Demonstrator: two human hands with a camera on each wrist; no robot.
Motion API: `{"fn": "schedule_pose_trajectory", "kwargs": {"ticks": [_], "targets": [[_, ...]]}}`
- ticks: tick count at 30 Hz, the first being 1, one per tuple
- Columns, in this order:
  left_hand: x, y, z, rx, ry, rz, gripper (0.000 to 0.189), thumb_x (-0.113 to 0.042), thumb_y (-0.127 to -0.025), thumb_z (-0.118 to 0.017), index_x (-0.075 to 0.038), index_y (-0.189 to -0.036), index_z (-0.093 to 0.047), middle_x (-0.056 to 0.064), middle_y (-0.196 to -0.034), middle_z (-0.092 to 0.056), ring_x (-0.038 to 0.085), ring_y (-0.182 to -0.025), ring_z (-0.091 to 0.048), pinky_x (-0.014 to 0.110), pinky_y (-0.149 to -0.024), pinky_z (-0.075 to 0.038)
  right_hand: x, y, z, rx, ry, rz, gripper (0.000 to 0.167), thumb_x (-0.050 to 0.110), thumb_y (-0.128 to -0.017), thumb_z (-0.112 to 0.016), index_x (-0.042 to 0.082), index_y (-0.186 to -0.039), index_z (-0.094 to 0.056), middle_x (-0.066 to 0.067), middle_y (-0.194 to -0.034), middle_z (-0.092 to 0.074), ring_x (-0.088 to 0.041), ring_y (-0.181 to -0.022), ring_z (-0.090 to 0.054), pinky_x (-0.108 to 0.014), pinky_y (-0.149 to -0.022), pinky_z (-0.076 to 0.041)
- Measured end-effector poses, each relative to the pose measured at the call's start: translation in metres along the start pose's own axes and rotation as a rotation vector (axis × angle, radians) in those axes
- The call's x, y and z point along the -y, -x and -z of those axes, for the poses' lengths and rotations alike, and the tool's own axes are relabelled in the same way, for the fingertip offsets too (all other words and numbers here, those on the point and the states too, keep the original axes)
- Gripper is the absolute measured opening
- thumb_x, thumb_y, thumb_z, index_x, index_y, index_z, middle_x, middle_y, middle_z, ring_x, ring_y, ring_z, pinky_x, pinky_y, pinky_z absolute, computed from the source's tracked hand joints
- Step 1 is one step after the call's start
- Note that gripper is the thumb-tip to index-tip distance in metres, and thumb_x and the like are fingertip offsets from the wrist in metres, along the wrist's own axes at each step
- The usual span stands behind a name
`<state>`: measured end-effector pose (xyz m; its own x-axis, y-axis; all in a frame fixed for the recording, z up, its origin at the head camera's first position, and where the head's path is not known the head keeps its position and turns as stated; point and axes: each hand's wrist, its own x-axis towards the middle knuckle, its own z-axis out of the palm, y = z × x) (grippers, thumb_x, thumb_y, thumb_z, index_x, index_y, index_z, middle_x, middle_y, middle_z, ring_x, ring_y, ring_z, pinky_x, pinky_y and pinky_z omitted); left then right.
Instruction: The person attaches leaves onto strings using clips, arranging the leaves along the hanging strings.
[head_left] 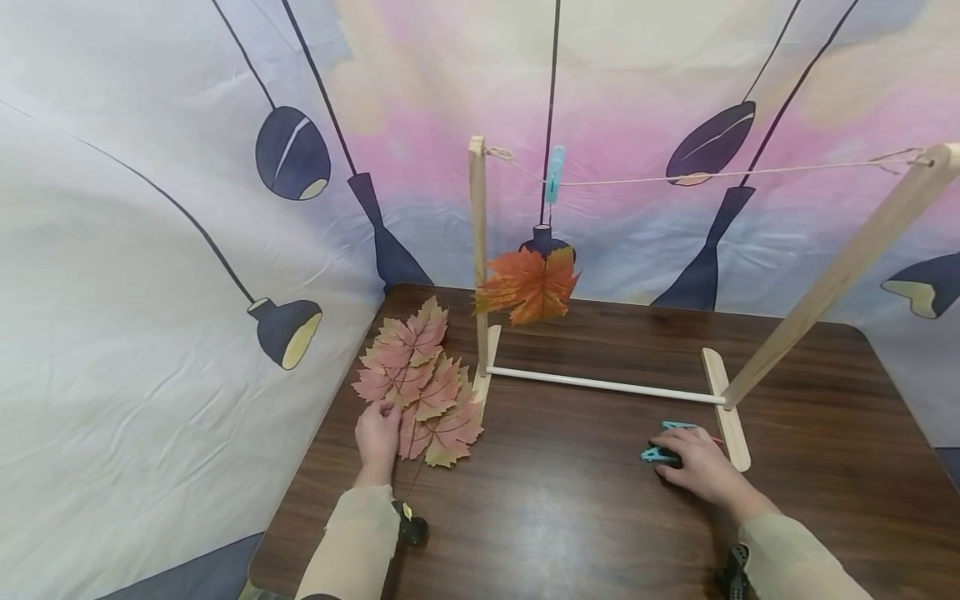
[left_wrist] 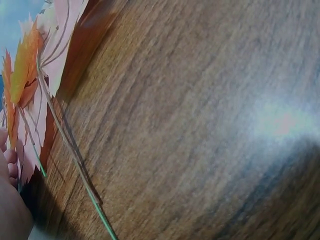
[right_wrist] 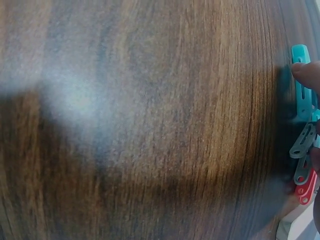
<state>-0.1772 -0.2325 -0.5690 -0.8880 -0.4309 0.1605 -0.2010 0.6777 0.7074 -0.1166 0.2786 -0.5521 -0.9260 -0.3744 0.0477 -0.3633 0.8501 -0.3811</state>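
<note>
Left hand (head_left: pixel 377 437) pinching the lower edge of a pink leaf (head_left: pixel 390 379) in the overlapping group at the table's (head_left: pixel 555 517) left side. Right hand (head_left: pixel 697 462) pinching a teal clothespin (right_wrist: pixel 302 100); grey clothespin (right_wrist: pixel 303 142) and red clothespin (right_wrist: pixel 305 192) just beside. Beyond: orange leaf (head_left: pixel 536 287) hangs below a clip (head_left: pixel 555 175) on the string (head_left: pixel 645 178). Step, judged: gathering leaf and clothespin. Next move likely calls for separating that leaf, lifting both stringward.
</note>
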Motion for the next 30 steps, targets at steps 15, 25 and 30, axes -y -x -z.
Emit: {"fn": "schedule_pose_trajectory", "kwargs": {"ticks": [15,25,30], "targets": [[-0.0011,-0.0017,0.0002,0.023,-0.006,0.025,0.023,-0.016,-0.089,-0.06,0.004,-0.1,-0.066,0.019,-0.093,-0.065,0.033,-0.088,-0.061,0.046,-0.081,-0.046,0.0008,0.0007,-0.0004,0.005,0.003,-0.004,0.038,0.023,-0.078,-0.074,0.004,-0.111,-0.066,-0.01,-0.111,-0.061,-0.037,-0.108,-0.048,-0.053,-0.088,-0.039],[-0.0028,-0.0073,-0.0017,0.031,0.004,0.024,0.025,-0.015,-0.088,-0.06,0.005,-0.101,-0.065,0.02,-0.093,-0.066,0.034,-0.087,-0.062,0.046,-0.081,-0.046,0.0016,-0.0003,0.0012,0.013,0.015,-0.009,0.039,0.022,-0.077,-0.074,0.003,-0.11,-0.066,-0.012,-0.11,-0.061,-0.037,-0.106,-0.048,-0.053,-0.087,-0.039],[-0.0032,-0.0081,-0.002,0.034,-0.012,0.028,0.022,-0.012,-0.088,-0.06,0.006,-0.099,-0.066,0.02,-0.091,-0.065,0.034,-0.086,-0.061,0.046,-0.08,-0.046,0.0019,-0.0002,0.0009,0.011,0.014,-0.014,0.039,0.022,-0.078,-0.074,0.003,-0.11,-0.066,-0.012,-0.11,-0.061,-0.037,-0.106,-0.048,-0.053,-0.087,-0.039]]}}
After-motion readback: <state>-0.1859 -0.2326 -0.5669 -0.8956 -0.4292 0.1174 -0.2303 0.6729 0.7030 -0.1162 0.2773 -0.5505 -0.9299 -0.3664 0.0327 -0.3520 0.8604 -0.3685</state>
